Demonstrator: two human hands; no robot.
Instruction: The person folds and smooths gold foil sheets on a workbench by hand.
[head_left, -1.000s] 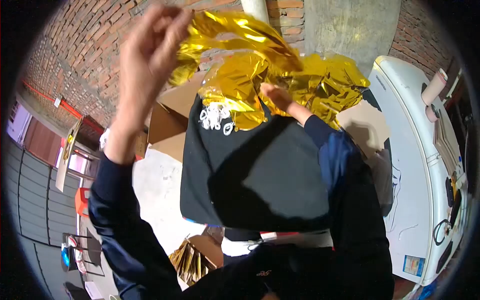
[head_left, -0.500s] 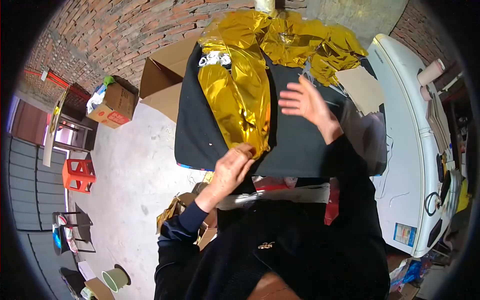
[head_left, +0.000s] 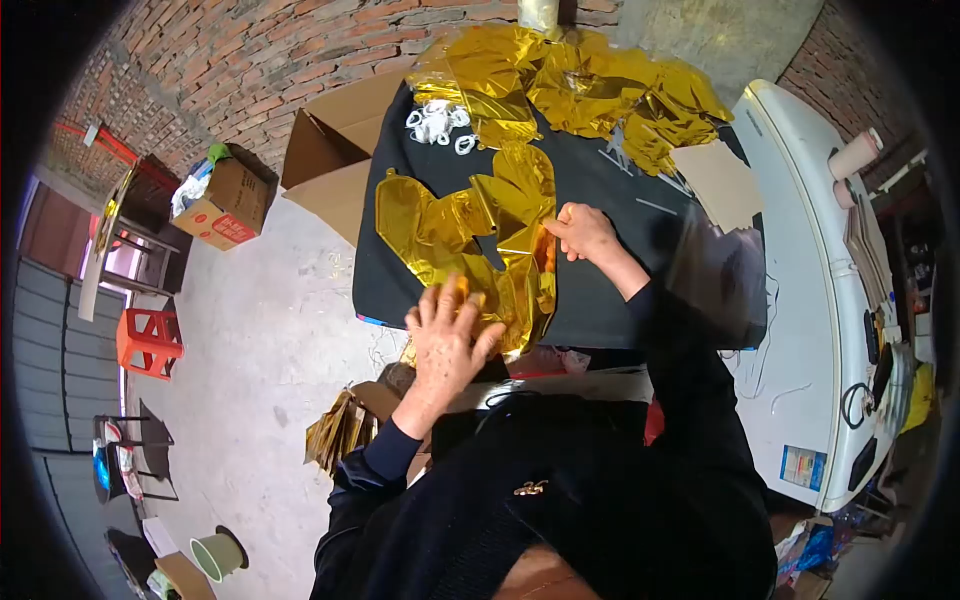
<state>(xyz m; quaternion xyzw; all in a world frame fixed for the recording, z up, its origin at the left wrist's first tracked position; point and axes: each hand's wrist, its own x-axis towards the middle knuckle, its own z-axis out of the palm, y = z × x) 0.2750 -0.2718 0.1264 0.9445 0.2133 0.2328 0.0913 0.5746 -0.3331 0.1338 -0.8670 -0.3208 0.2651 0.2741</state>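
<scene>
A flat, uninflated gold foil balloon (head_left: 440,225) with rounded lobes and a gap in its middle lies across the left half of the black-covered table (head_left: 600,310). My left hand (head_left: 445,335) rests on its near edge, fingers spread and holding nothing. At the balloon's right edge, my right hand (head_left: 585,240) is closed, thumb and fingers pinching the foil; the fingertips are partly hidden. Small white coiled rings (head_left: 435,122) sit beyond the balloon. More crumpled gold foil (head_left: 590,85) is heaped along the table's far side.
Thin pale strips (head_left: 655,206) and a beige card (head_left: 715,185) lie at the right. A white refrigerator (head_left: 800,330) lies along the table's right side. Open cardboard boxes (head_left: 325,175) stand at the left, with a red stool (head_left: 148,342) farther off.
My left hand has let go of the foil's near end and spread over it. My right hand has lowered and closed at the right edge. The foil has unfolded wider, exposing more white rings.
</scene>
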